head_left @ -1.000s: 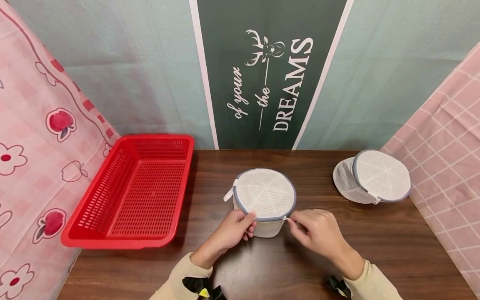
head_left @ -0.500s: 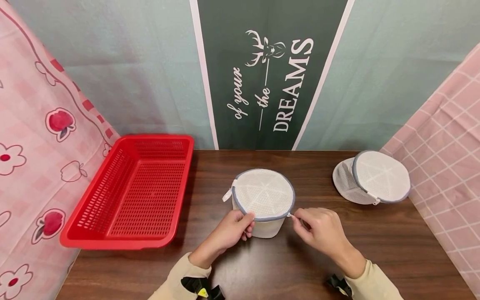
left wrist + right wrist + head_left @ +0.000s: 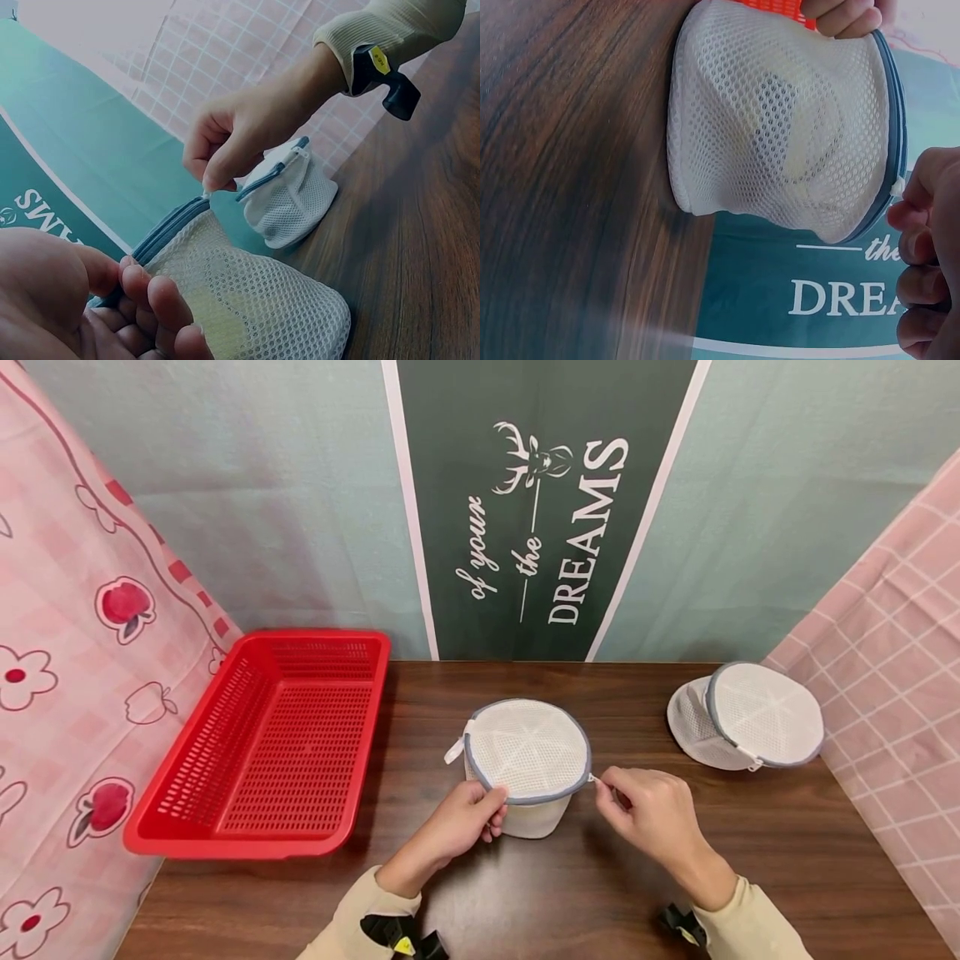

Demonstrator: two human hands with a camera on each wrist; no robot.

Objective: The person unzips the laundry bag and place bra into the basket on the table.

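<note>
A white mesh bag (image 3: 528, 747) with a blue-grey zipped rim stands upright on the table. My left hand (image 3: 467, 820) pinches its front rim between thumb and fingers. At the rim's right side, my right hand (image 3: 654, 814) pinches the small white zipper pull (image 3: 592, 777). Through the mesh in the right wrist view, something yellowish with a dark patch shows dimly inside the bag (image 3: 780, 127). In the left wrist view, the left hand (image 3: 97, 300) is at the rim, while the right hand (image 3: 244, 131) holds the pull above the bag (image 3: 247, 300).
A red perforated basket (image 3: 367, 727) sits on the left of the wooden table (image 3: 525, 893). Toward the back right stands a second white mesh bag (image 3: 765, 714), its round top tilted. Patterned cloths hang at the back and both sides.
The right hand has moved right and slightly up, and the zipper pull has travelled along the rim from the front to the right side. My left hand has barely moved.
</note>
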